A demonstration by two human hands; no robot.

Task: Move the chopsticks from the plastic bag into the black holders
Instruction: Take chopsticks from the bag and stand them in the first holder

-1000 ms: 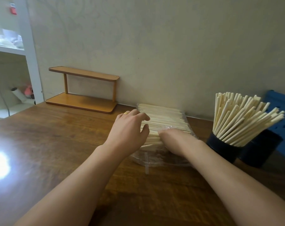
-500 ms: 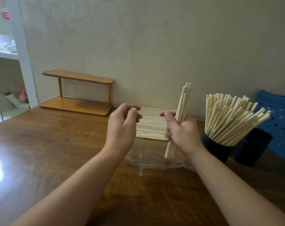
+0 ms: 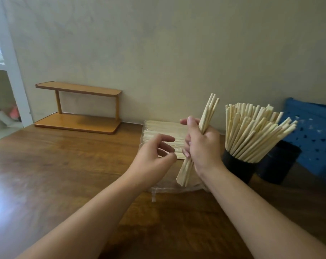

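Already the nearer round black holder (image 3: 236, 168) is crammed with pale wooden chopsticks (image 3: 251, 133); a second black holder (image 3: 278, 163) behind looks unfilled, and many remain in the clear plastic bag (image 3: 164, 135) on the brown wooden tabletop (image 3: 65, 174). The right hand (image 3: 203, 146) grips a small upright bundle (image 3: 205, 126), fingers (image 3: 186, 144) curled round it. The left hand (image 3: 152, 161) hovers beside, fingers loosely curled, holding nothing.

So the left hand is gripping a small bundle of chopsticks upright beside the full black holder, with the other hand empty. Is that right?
Not quite: the head view shows the right hand gripping the bundle of chopsticks, and the left hand is the empty one. The rest stands: the bundle is roughly upright, beside the full black holder.
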